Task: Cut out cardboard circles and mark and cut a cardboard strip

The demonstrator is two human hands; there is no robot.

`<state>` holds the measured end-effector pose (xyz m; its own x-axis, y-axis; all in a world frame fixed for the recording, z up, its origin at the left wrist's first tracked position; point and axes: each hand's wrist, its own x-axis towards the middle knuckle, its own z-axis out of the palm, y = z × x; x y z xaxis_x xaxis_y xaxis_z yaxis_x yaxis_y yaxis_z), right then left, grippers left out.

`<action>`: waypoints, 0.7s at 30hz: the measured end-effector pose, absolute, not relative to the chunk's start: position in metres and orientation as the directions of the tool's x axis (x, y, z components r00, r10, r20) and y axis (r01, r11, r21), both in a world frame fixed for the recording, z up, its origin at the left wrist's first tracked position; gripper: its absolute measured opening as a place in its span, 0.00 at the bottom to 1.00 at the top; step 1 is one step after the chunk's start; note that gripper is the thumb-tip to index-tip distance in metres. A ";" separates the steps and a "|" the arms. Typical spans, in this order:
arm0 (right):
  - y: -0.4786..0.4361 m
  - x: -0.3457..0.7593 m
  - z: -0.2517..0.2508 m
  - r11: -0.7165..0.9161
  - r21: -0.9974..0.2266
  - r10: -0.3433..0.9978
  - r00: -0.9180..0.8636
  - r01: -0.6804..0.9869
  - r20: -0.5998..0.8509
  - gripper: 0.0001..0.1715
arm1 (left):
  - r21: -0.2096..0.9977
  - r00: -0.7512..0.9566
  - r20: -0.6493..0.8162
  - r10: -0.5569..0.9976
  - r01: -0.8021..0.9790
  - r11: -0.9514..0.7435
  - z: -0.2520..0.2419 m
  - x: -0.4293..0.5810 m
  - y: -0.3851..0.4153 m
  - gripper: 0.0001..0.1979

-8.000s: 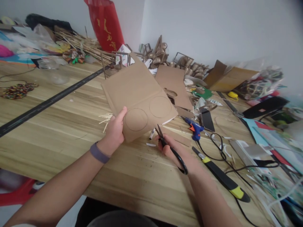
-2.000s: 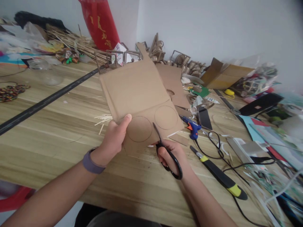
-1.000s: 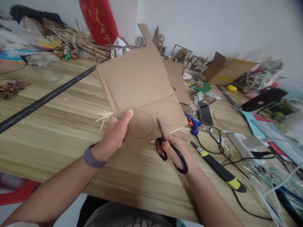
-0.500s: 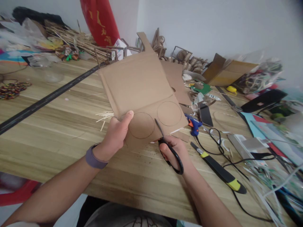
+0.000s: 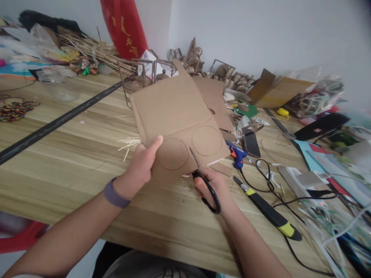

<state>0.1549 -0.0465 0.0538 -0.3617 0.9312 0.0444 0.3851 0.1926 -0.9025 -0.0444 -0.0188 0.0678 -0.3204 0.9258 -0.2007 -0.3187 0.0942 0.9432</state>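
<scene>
My left hand point(image 5: 142, 160) grips the left edge of a brown cardboard sheet point(image 5: 174, 104), thumb on top and fingers hidden beneath. Two drawn circles lie side by side on the sheet's near part. In my right hand point(image 5: 213, 183) is a pair of black-handled scissors point(image 5: 213, 197), fingers through the loops. Their blade crosses the near edge of the cardboard and lies over it between the two circles. The other blade is hidden under the sheet. The cardboard is held tilted above the wooden table.
To the right lie a blue glue gun point(image 5: 238, 155), a black-and-yellow utility knife point(image 5: 268, 210), a phone point(image 5: 251, 142) and tangled cables. Behind stand small woven pieces point(image 5: 223, 71) and an open carton point(image 5: 279, 90). A long black strip point(image 5: 58, 121) crosses the table at left.
The far end of the cardboard has dipped, uncovering more of the woven pieces behind. The scissor handles have shifted slightly left; both hands keep their holds.
</scene>
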 end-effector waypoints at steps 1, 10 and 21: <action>-0.046 0.155 0.053 0.204 -0.903 0.923 -0.382 0.378 0.049 0.48 | 0.933 -0.310 -0.221 0.925 -0.344 0.108 0.068 -0.045 -0.018 0.20; -0.043 0.159 0.046 0.186 -0.945 0.853 -0.522 0.270 0.019 0.50 | 0.926 -0.524 -0.069 0.849 -0.351 -0.141 0.066 -0.063 -0.002 0.12; -0.042 0.162 0.039 0.207 -0.934 0.893 -0.445 0.291 0.060 0.49 | 0.984 -0.405 -0.024 0.914 -0.171 -0.050 0.056 -0.049 -0.014 0.19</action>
<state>0.1616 -0.0415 0.0385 -0.4454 0.8934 0.0596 0.2905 0.2072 -0.9342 -0.0487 -0.0136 0.0556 -0.4054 0.9138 -0.0239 -0.1709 -0.0501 0.9840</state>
